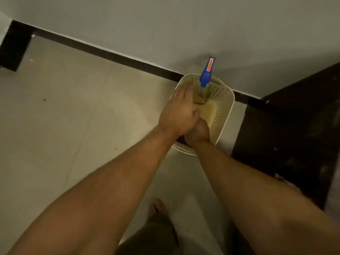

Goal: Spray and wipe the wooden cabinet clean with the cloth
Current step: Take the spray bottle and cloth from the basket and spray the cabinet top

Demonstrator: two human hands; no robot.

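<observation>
A cream plastic basket (225, 115) stands on the floor against the wall. In it a spray bottle (206, 74) with a blue trigger head stands upright. My left hand (179, 111) reaches over the basket with straight fingers, its fingertips beside the bottle's body. My right hand (198, 132) is lower, inside the basket's near end and partly under the left thumb. Its fingers curl down onto a dark cloth (181, 140), of which only a small patch shows. The dark wooden cabinet (294, 129) stands just right of the basket.
Pale floor tiles (73, 116) spread to the left. A dark skirting strip (110, 54) runs along the grey wall behind the basket. My bare foot (158, 207) and trouser leg show at the bottom.
</observation>
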